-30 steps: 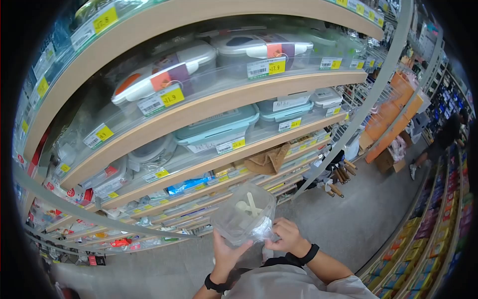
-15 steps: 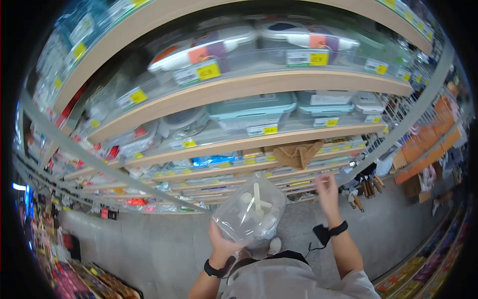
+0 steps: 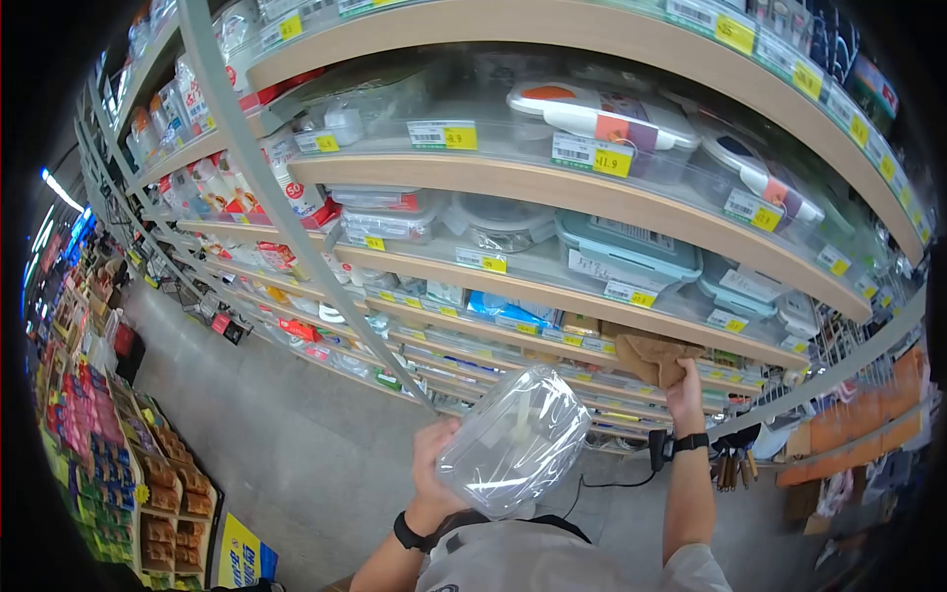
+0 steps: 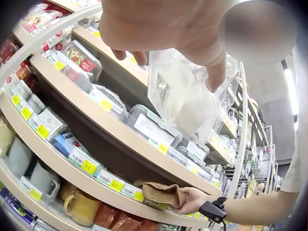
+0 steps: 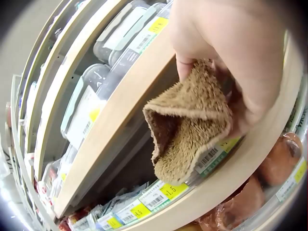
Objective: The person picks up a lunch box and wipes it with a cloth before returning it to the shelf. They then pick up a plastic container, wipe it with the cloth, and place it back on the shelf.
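Observation:
My left hand (image 3: 432, 469) grips a clear plastic container (image 3: 523, 434) by its left side, in front of my chest. Pale pieces inside show faintly through the shiny wall; in the left wrist view crinkled clear plastic (image 4: 185, 91) hangs below the palm. Over at the shelf edge, my right hand (image 3: 684, 395) pinches a brown fuzzy cloth (image 3: 651, 357). The right wrist view shows this cloth (image 5: 192, 127) folded, its corner between thumb and fingers, draped over the shelf's price labels.
Curved wooden shelves (image 3: 414, 178) hold lidded food boxes, among them a light-blue one (image 3: 631, 252). A grey metal rail (image 3: 286, 212) runs down in front of the shelves at left. Orange panels (image 3: 858, 419) stand at right, and packed shelves line the left side across the grey floor (image 3: 266, 395).
My right hand has let go of the container, reached out right and taken hold of the brown cloth. My left hand keeps the container, now tilted differently. The head view has swung left.

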Motion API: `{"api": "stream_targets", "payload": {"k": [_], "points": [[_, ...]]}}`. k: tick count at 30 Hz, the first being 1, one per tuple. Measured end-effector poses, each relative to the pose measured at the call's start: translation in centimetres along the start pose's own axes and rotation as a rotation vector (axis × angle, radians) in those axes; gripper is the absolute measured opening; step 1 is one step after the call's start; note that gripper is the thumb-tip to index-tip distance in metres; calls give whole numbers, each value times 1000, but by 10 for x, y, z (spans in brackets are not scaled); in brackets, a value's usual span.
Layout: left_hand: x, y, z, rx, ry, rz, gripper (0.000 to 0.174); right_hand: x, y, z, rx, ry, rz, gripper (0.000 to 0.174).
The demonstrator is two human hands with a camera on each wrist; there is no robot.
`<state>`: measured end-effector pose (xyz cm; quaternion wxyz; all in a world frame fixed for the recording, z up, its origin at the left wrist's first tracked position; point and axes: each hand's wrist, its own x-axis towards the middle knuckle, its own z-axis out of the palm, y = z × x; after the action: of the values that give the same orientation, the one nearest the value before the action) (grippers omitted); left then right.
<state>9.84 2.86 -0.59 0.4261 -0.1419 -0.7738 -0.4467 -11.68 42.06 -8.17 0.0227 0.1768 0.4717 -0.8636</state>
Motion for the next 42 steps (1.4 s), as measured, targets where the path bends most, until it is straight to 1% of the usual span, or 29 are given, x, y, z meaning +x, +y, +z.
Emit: {"api": "stream_targets", "payload": {"k": [1,2,3,5,6,8,10,11,12,13,15,17,19,21,23,24,26,27,28,29,31,33,34,35,37,38,39,41,42], "points": [[0,-1,-1,2,2,9,80,2,2,0,89,-68,-103,45],[1,0,-2,2,8,2,80,-5,1,6,125,-62,-136,45],[2,0,-4,-25,-4,-32,81,-14,-1,9,118,-58,-133,45],[3,0,-3,-57,-23,-61,81,-31,-7,19,324,-134,-144,49],[4,-2,-1,-67,-34,-96,81,-43,-7,25,328,-128,-148,49],[1,-7,3,-79,-53,-132,81,-73,-3,36,469,-77,-130,57],[-8,-14,10,-189,9,-259,82,-101,9,30,463,-91,-176,58],[-6,-14,9,-188,5,-262,82,-111,12,27,452,-114,-220,59],[0,-13,8,-207,-33,-258,81,-119,12,29,386,-85,-328,61],[6,-12,6,-227,-76,-255,81,-131,8,29,388,-72,-323,61],[13,-13,6,-193,-140,-208,85,-161,-7,38,539,-351,-271,61],[17,-13,11,-172,-158,-70,89,-187,-10,46,515,-321,-326,63],[18,-11,17,-179,-207,-66,90,-219,-7,66,81,-348,-370,59],[19,-7,24,-182,-247,-60,91,-223,-22,97,-620,-848,-603,44],[23,1,29,-179,-314,-86,90,-241,-5,147,-976,-811,-1046,26],[17,-3,31,-194,-372,-186,88,-248,6,157,-977,-802,-1044,26],[12,-5,32,-170,-427,-241,86,-259,25,165,-1112,-588,-1180,26],[12,-5,31,-143,-475,-299,85,-256,25,164,-1109,-586,-1180,26],[11,-1,29,-247,-397,-259,83,-254,24,163,-1093,-594,-1139,27],[15,6,26,-240,-402,-267,83,-252,24,161,-1076,-603,-1092,28],[25,17,24,-24,-455,-157,84,-240,22,159,-1042,-607,-1079,32],[24,21,24,8,-485,-135,83,-224,25,156,-912,-510,-945,37],[21,21,27,-17,-481,-107,83,-217,25,152,-959,-518,-937,47],[18,22,28,-43,-479,-80,83,-211,25,150,-958,-516,-935,47],[14,23,26,-37,-486,-76,82,-201,29,147,-877,-470,-852,57],[13,24,25,-32,-486,-71,81,-195,33,141,-922,-429,-784,64],[12,25,25,-32,-490,-71,81,-189,36,137,-920,-426,-781,64],[12,27,25,-40,-491,-57,81,-180,39,132,-548,-430,-419,64],[12,28,25,-39,-491,-58,81,-181,38,129,-540,-435,-348,66]]}}
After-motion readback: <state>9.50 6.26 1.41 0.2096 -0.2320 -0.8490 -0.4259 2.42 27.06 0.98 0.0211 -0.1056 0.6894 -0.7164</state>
